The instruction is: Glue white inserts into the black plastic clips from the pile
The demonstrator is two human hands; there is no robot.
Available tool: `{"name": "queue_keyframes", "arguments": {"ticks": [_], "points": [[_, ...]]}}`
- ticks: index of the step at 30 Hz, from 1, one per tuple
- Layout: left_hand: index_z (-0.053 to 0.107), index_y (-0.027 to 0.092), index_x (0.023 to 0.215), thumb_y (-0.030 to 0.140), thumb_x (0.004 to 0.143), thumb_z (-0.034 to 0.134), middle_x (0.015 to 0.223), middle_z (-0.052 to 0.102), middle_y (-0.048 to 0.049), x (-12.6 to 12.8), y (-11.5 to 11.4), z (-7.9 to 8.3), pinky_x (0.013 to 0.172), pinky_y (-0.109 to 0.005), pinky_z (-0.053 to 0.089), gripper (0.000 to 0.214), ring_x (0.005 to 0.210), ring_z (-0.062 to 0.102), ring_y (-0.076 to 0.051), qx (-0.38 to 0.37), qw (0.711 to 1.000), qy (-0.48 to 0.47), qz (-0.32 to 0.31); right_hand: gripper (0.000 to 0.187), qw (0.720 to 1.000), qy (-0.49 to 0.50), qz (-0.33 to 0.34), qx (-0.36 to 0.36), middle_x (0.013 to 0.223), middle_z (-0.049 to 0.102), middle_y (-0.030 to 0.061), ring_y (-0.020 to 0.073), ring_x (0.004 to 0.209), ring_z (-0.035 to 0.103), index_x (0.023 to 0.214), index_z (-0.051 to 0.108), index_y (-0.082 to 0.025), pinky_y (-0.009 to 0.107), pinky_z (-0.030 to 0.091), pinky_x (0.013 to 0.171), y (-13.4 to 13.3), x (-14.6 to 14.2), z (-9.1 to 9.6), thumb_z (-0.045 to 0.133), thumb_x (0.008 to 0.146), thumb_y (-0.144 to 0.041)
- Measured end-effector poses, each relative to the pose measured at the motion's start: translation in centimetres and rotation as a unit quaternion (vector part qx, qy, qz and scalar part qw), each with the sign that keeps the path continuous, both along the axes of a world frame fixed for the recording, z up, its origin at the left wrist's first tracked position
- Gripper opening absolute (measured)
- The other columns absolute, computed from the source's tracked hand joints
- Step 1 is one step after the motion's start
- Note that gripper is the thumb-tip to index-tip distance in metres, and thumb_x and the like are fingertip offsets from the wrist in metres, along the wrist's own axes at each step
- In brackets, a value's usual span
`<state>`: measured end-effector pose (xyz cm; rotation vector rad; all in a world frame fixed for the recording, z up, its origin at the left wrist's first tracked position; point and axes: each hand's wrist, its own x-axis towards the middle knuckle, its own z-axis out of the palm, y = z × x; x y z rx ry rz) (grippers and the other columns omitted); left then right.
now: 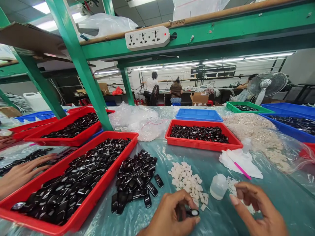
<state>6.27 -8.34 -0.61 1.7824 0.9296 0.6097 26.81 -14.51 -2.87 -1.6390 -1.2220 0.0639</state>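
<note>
Pinching a small black part (192,213) between thumb and forefinger, the left hand (172,214) holds it low at the near edge of the plastic-covered table (159,154), with what looks like a pale pad on its upturned face. The right hand (256,209) hovers just beside it, fingers curled and thumb near the forefinger; I cannot tell whether anything sits between them. The part looks light, rigid and glossy, so probably slippery, and a grip on its narrow sides would likely keep the top face free. A heap of white pads (187,180) and a small translucent bottle (218,186) lie just beyond the hands, with a loose pile of black parts (135,180) beside a full red tray (105,182). A co-worker's hand (19,175) rests flat at far left.
</note>
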Motion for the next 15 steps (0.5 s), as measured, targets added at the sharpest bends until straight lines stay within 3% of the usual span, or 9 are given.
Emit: {"name": "queue_keyframes", "arguments": {"ticks": [2, 7, 11, 15], "points": [[0.063, 0.015, 0.077, 0.019, 0.067, 0.065, 0.065, 0.062, -0.0011, 0.0, 0.0, 0.1, 0.049, -0.02, 0.034, 0.011, 0.05, 0.046, -0.009, 0.004, 1.0, 0.007, -0.006, 0.031, 0.999, -0.038, -0.006, -0.035, 0.083, 0.058, 0.0059, 0.0229, 0.07, 0.056, 0.103, 0.052, -0.024, 0.026, 0.042, 0.043, 0.6, 1.1, -0.1, 0.05, 0.076, -0.039], [0.066, 0.014, 0.079, 0.014, 0.062, 0.069, 0.063, 0.057, 0.0019, 0.2, 0.3, 0.1, 0.054, -0.021, 0.036, 0.017, 0.054, 0.046, -0.009, -0.051, 0.998, -0.022, 0.003, 0.046, 0.985, -0.131, 0.01, -0.109, 0.096, 0.066, 0.005, 0.0275, 0.087, 0.061, 0.111, 0.053, -0.026, 0.043, 0.045, 0.073, 1.9, 2.2, -1.3, 0.05, 0.065, -0.026], [0.064, 0.014, 0.084, 0.016, 0.06, 0.07, 0.054, 0.054, 0.0049, 0.4, 0.4, -0.6, 0.054, -0.021, 0.036, 0.025, 0.051, 0.05, -0.009, -0.145, 0.988, -0.057, -0.001, 0.038, 0.975, -0.161, 0.019, -0.15, 0.104, 0.067, 0.0067, 0.0308, 0.097, 0.059, 0.107, 0.057, -0.025, 0.045, 0.042, 0.076, 2.3, 1.7, -1.8, 0.053, 0.072, -0.04], [0.061, 0.015, 0.088, 0.022, 0.057, 0.074, 0.068, 0.059, 0.0024, 0.3, 0.3, -0.8, 0.052, -0.022, 0.037, 0.034, 0.048, 0.052, -0.008, -0.188, 0.979, -0.082, 0.001, 0.039, 0.974, -0.17, 0.02, -0.149, 0.102, 0.066, 0.0097, 0.0319, 0.095, 0.059, 0.098, 0.061, -0.022, 0.046, 0.042, 0.075, 2.7, 1.3, -1.6, 0.054, 0.074, -0.051]]}}
